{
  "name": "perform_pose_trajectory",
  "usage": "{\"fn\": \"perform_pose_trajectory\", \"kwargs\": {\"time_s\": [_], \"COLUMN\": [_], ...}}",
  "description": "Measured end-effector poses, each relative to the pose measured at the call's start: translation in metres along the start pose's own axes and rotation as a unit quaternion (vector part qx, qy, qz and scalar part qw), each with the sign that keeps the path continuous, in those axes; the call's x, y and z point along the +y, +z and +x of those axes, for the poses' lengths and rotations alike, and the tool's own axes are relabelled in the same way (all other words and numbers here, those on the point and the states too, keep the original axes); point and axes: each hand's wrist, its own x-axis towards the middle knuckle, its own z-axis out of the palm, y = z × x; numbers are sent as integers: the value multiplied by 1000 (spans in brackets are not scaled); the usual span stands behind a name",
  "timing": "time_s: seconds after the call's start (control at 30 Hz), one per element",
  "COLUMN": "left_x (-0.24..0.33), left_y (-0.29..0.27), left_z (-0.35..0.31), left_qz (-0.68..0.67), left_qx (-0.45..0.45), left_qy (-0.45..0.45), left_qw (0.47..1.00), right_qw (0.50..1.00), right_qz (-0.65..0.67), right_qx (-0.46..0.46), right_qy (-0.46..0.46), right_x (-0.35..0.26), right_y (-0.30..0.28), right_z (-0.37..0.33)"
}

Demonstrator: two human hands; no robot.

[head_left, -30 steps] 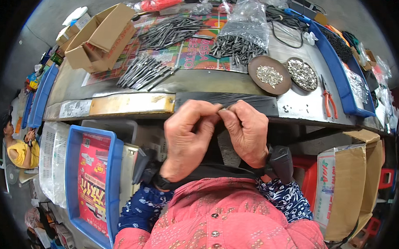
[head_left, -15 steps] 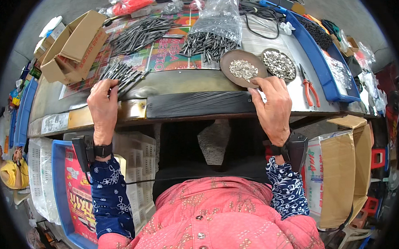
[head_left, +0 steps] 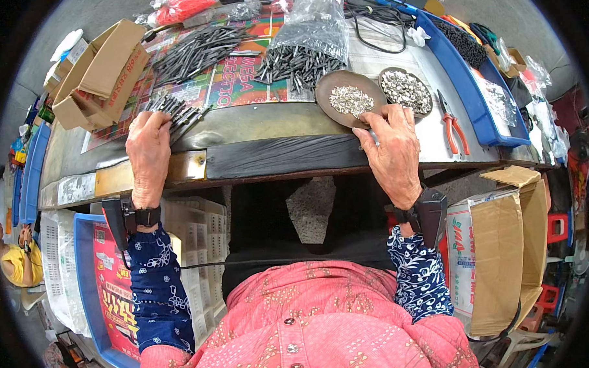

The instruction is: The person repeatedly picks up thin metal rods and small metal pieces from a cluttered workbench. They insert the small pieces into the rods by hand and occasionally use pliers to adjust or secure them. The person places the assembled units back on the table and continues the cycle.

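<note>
At the near end of a row of slim black rods (head_left: 185, 115), my left hand (head_left: 148, 153) is closed with its fingers curled in. The rods have pale tips, and what the fingers pinch is hidden. My right hand (head_left: 394, 155) reaches over the near rim of a brown round dish (head_left: 329, 94) with small silvery pins (head_left: 350, 101) in it. Its thumb and forefinger are apart, the forefinger by the pins. Touching that dish on the right is a second dish holding small silvery metal pieces (head_left: 405, 92).
Behind the hands lie a heap of black rods (head_left: 198, 51) and a clear bag (head_left: 312, 35) spilling short black pieces. An open carton (head_left: 100, 80) stands left. Red-handled pliers (head_left: 453, 128) and a long blue tray (head_left: 485, 116) are right. The bench edge (head_left: 289, 156) runs in front.
My right hand has moved slightly left and up, its fingertips now over the dish. My left hand stays by the rods. The whole view has shifted a little.
</note>
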Motion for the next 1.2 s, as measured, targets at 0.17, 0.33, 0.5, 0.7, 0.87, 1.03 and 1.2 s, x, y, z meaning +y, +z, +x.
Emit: {"fn": "perform_pose_trajectory", "kwargs": {"time_s": [0.17,0.33,0.5,0.7,0.87,1.03,1.2], "left_x": [18,27,25,30,32,21,7], "left_y": [0,3,4,8,12,19,28], "left_z": [6,17,28,33,34,46,69], "left_qz": [-33,-79,-60,-52,-66,10,55], "left_qx": [2,-8,-2,-9,-15,-28,-57], "left_qy": [0,-10,18,13,3,-6,-12], "left_qw": [999,997,998,999,998,1000,997], "right_qw": [1000,998,996,998,998,996,993], "right_qz": [13,55,81,55,65,93,116], "right_qx": [-16,-43,-37,-17,-3,-8,-14], "right_qy": [-4,0,17,-8,-19,-7,-7], "right_x": [3,5,3,2,0,-2,-1], "right_y": [-1,-5,-4,-1,1,0,-2], "right_z": [3,6,8,4,3,6,10]}}
